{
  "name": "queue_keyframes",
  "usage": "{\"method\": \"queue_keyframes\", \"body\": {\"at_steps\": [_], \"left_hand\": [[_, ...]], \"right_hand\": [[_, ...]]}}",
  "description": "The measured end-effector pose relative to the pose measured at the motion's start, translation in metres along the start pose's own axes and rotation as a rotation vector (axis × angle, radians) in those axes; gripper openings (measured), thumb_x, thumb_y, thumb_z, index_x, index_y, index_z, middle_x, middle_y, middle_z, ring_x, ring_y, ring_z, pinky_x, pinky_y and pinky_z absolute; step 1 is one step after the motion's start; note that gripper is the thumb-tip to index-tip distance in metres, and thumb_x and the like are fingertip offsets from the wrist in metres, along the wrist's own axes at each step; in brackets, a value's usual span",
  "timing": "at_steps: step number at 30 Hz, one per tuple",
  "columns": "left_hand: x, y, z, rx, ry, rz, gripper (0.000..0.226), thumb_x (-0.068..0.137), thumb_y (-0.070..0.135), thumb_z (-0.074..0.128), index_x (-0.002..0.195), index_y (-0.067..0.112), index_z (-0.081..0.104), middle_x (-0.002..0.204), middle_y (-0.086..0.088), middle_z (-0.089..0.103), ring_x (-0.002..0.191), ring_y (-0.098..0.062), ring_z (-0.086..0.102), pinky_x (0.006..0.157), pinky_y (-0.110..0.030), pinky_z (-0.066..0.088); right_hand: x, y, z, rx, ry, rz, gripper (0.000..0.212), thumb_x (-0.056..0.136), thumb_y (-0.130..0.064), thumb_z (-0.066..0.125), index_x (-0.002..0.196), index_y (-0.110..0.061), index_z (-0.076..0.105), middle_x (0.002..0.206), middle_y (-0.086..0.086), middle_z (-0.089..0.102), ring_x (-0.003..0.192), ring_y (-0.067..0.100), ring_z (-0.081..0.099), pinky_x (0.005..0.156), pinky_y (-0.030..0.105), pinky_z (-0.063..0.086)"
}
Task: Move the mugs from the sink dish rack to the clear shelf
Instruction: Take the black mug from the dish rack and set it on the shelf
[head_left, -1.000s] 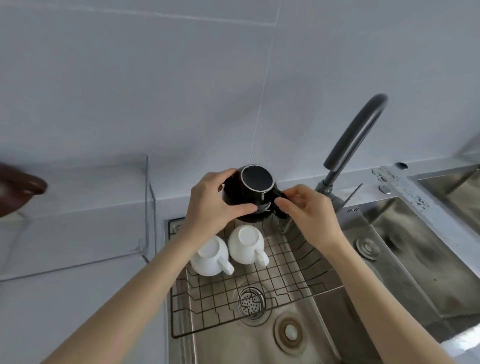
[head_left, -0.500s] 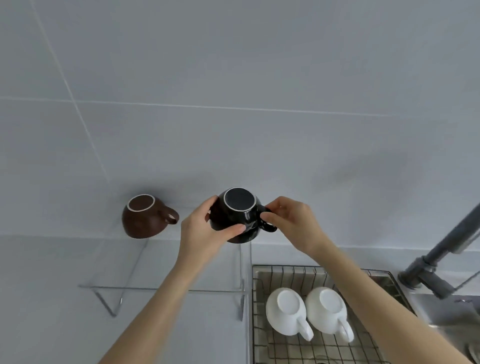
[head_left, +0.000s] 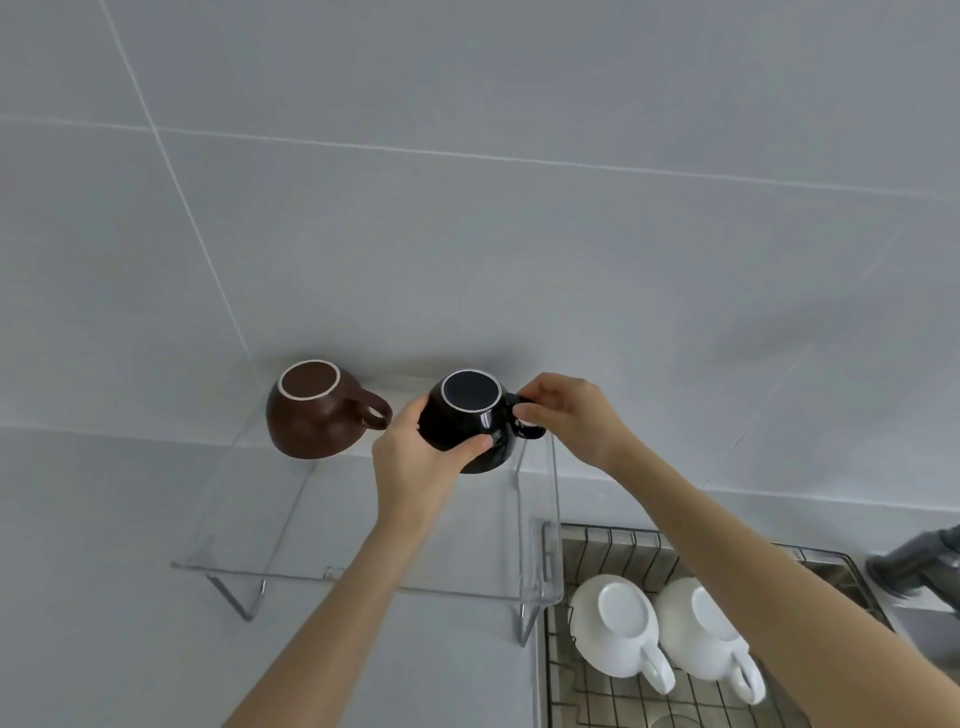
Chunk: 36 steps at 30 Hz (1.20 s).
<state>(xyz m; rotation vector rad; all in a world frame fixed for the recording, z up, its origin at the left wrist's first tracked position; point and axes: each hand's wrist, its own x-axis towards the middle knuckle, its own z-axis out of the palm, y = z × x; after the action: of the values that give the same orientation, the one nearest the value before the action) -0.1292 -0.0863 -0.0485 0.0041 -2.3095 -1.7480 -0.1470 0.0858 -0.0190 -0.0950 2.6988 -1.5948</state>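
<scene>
Both hands hold an upside-down black mug (head_left: 470, 415) at the back right of the clear shelf (head_left: 332, 530); whether it touches the shelf I cannot tell. My left hand (head_left: 421, 462) wraps its body from the near left side. My right hand (head_left: 569, 415) pinches its handle on the right. A brown mug (head_left: 317, 413) stands upside down on the shelf's back left, handle pointing right, a small gap from the black one. Two white mugs (head_left: 621, 626) (head_left: 698, 631) sit upside down in the wire dish rack (head_left: 602, 545) at lower right.
The shelf is transparent with raised side walls and stands on a grey counter against a tiled wall. The rack sits in a steel sink right beside the shelf's right wall. A dark faucet base (head_left: 914, 566) shows at the right edge.
Both hands have carried the black mug up out of the rack and leftward over the shelf, close to the brown mug. The view swung left with them.
</scene>
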Motion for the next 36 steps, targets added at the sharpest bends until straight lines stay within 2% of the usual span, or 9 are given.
{"method": "queue_keyframes", "body": {"at_steps": [6, 11, 14, 18, 21, 25, 30, 34, 36], "left_hand": [[0.004, -0.007, 0.006, 0.024, -0.001, -0.014, 0.054, 0.054, 0.02, 0.083, 0.104, 0.017, 0.062, 0.093, 0.004, 0.065, 0.092, -0.016, 0.061, 0.08, -0.019, 0.045], [0.004, -0.008, 0.01, 0.048, 0.032, -0.03, 0.054, 0.055, 0.021, 0.083, 0.104, 0.016, 0.061, 0.093, 0.003, 0.064, 0.092, -0.019, 0.061, 0.084, -0.028, 0.047], [0.001, -0.008, 0.013, 0.077, 0.051, -0.03, 0.058, 0.055, 0.023, 0.083, 0.108, 0.014, 0.06, 0.103, -0.004, 0.067, 0.096, -0.02, 0.06, 0.087, -0.032, 0.048], [-0.002, -0.006, 0.015, 0.113, 0.068, -0.036, 0.061, 0.056, 0.025, 0.083, 0.111, 0.013, 0.058, 0.108, -0.007, 0.067, 0.099, -0.023, 0.06, 0.088, -0.034, 0.048], [-0.003, -0.004, 0.016, 0.125, 0.084, -0.042, 0.061, 0.056, 0.025, 0.083, 0.111, 0.012, 0.058, 0.109, -0.007, 0.067, 0.099, -0.024, 0.06, 0.089, -0.035, 0.049], [-0.006, -0.004, 0.018, 0.124, 0.107, -0.038, 0.06, 0.057, 0.025, 0.082, 0.11, 0.012, 0.057, 0.109, -0.007, 0.066, 0.1, -0.023, 0.059, 0.088, -0.033, 0.048], [-0.008, -0.004, 0.019, 0.167, 0.081, -0.031, 0.063, 0.061, 0.027, 0.08, 0.115, 0.011, 0.053, 0.114, -0.007, 0.064, 0.106, -0.023, 0.057, 0.088, -0.027, 0.042], [-0.008, -0.003, 0.02, 0.313, 0.032, -0.015, 0.064, 0.067, 0.032, 0.074, 0.118, 0.008, 0.045, 0.122, -0.011, 0.056, 0.118, -0.027, 0.047, 0.09, -0.036, 0.042], [-0.011, 0.003, 0.021, 0.447, 0.01, 0.014, 0.067, 0.07, 0.032, 0.071, 0.122, 0.006, 0.039, 0.131, -0.015, 0.046, 0.126, -0.031, 0.037, 0.094, -0.043, 0.043]], "right_hand": [[0.007, 0.012, 0.003, -0.016, 0.03, -0.001, 0.008, 0.081, -0.005, 0.062, 0.087, -0.001, 0.064, 0.067, -0.002, 0.065, 0.051, -0.009, 0.057, 0.054, 0.001, 0.041], [0.011, 0.012, 0.004, -0.105, 0.029, -0.03, 0.009, 0.081, -0.006, 0.061, 0.088, -0.006, 0.066, 0.077, 0.005, 0.067, 0.062, 0.0, 0.059, 0.06, 0.003, 0.043], [0.011, 0.012, 0.003, -0.113, 0.025, -0.036, 0.01, 0.081, -0.006, 0.06, 0.089, -0.005, 0.066, 0.079, 0.009, 0.068, 0.07, 0.016, 0.062, 0.071, 0.016, 0.048], [0.01, 0.013, 0.003, -0.128, 0.027, -0.05, 0.012, 0.082, -0.007, 0.06, 0.092, -0.004, 0.066, 0.081, 0.009, 0.068, 0.078, 0.02, 0.063, 0.08, 0.031, 0.05], [0.012, 0.012, 0.003, -0.125, 0.017, -0.052, 0.013, 0.082, -0.006, 0.059, 0.094, -0.005, 0.066, 0.082, 0.008, 0.068, 0.08, 0.02, 0.063, 0.08, 0.029, 0.051], [0.013, 0.011, 0.004, -0.114, 0.002, -0.053, 0.015, 0.083, -0.006, 0.058, 0.095, -0.007, 0.066, 0.082, 0.008, 0.067, 0.079, 0.019, 0.062, 0.074, 0.018, 0.05], [0.011, 0.012, 0.005, -0.118, 0.005, -0.052, 0.016, 0.083, -0.007, 0.057, 0.097, -0.007, 0.065, 0.085, 0.007, 0.067, 0.087, 0.025, 0.064, 0.086, 0.036, 0.052], [0.002, 0.014, 0.001, -0.126, 0.05, -0.069, 0.028, 0.085, -0.005, 0.055, 0.113, -0.008, 0.058, 0.112, 0.009, 0.066, 0.103, 0.017, 0.06, 0.09, 0.018, 0.042], [-0.008, 0.017, -0.009, -0.11, 0.105, -0.075, 0.027, 0.087, -0.006, 0.054, 0.113, -0.01, 0.059, 0.112, 0.004, 0.064, 0.106, 0.014, 0.058, 0.089, 0.012, 0.041]]}}
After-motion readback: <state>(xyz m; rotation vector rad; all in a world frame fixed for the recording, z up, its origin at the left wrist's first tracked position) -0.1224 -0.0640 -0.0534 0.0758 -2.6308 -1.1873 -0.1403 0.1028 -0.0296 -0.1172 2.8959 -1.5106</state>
